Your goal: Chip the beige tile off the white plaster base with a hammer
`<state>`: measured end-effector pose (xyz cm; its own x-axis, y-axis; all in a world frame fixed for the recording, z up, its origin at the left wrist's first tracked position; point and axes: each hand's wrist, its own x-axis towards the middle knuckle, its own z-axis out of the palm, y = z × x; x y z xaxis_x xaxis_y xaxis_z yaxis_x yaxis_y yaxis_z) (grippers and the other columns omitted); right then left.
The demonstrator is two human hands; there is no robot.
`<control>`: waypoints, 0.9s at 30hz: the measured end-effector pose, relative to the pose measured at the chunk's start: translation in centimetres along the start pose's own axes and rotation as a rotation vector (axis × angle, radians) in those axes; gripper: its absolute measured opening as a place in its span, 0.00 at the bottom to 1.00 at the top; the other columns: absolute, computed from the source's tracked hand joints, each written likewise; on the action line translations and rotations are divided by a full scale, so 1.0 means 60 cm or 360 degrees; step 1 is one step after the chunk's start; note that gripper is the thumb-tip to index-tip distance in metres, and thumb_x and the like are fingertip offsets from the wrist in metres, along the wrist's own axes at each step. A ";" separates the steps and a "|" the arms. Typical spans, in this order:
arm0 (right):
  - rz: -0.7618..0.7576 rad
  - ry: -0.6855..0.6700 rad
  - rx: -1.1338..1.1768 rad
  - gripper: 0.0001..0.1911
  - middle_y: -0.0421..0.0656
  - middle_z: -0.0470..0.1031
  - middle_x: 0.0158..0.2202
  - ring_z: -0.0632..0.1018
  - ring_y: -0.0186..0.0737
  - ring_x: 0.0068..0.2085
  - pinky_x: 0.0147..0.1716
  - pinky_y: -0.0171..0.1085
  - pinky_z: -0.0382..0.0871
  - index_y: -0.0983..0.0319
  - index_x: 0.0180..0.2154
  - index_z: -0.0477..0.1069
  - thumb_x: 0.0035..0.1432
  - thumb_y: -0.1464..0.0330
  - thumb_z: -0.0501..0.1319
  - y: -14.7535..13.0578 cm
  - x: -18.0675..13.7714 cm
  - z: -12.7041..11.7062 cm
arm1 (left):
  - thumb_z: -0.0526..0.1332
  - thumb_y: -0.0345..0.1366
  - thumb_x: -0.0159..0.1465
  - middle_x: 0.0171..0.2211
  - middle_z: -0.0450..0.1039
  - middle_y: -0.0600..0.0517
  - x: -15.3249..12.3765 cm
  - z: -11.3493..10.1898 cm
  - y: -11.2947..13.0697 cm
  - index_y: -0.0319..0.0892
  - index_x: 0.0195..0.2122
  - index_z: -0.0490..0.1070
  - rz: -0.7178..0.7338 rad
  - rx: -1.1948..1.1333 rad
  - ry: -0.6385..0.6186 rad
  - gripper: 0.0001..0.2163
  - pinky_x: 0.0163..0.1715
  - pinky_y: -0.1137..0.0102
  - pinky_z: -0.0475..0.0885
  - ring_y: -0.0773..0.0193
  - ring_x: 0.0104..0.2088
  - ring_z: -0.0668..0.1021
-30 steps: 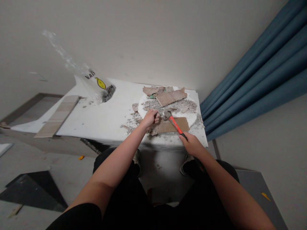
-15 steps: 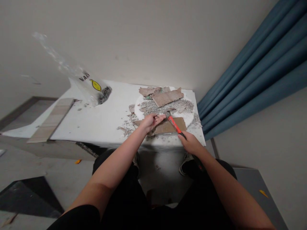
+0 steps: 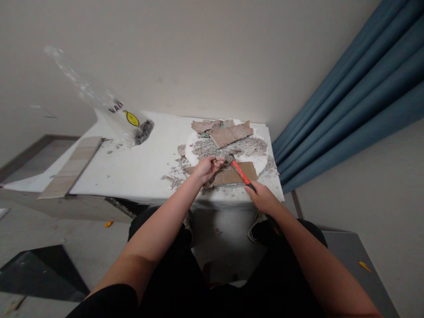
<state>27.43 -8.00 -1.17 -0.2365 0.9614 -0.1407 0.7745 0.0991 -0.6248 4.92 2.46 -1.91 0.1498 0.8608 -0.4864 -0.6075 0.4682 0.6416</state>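
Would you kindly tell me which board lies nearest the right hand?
The smooth board, partly hidden by the hammer; the rough board lies farther back on rubble, the long board far left.

Head camera: above, behind near edge of table (image 3: 142,172)
Facing: forward-down, toward wall (image 3: 212,57) past far edge
Nearness: close

blue curtain (image 3: 351,92) hangs at r.; blk panel (image 3: 43,276) & sm. yellow bit (image 3: 108,224) on flr. at l.
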 end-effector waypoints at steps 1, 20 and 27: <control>0.0006 -0.0003 -0.0002 0.13 0.43 0.73 0.32 0.72 0.39 0.35 0.36 0.35 0.60 0.61 0.34 0.67 0.65 0.61 0.51 0.000 0.000 0.000 | 0.49 0.23 0.61 0.22 0.72 0.49 0.001 -0.001 -0.001 0.35 0.31 0.68 0.0031 -0.0001 -0.0004 0.09 0.16 0.81 0.66 0.74 0.19 0.71; -0.0004 -0.0012 -0.0018 0.12 0.43 0.73 0.32 0.73 0.40 0.35 0.35 0.34 0.60 0.61 0.36 0.68 0.65 0.61 0.52 0.001 0.001 0.001 | 0.54 0.28 0.59 0.15 0.53 0.60 -0.002 -0.010 -0.003 0.40 0.26 0.63 0.0020 0.0275 -0.0433 0.05 0.12 0.78 0.47 0.76 0.12 0.53; -0.0014 -0.0011 -0.0005 0.12 0.44 0.73 0.33 0.73 0.41 0.36 0.35 0.35 0.60 0.61 0.36 0.67 0.65 0.61 0.52 0.004 0.002 0.003 | 0.53 0.41 0.66 0.09 0.52 0.59 -0.010 -0.012 -0.004 0.39 0.24 0.68 0.0258 0.0862 -0.0495 0.16 0.13 0.75 0.44 0.75 0.11 0.51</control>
<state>27.49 -7.88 -1.46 -0.2474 0.9586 -0.1407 0.7740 0.1082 -0.6238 4.43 1.69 -2.18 0.3575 0.9086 -0.2159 -0.1740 0.2919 0.9405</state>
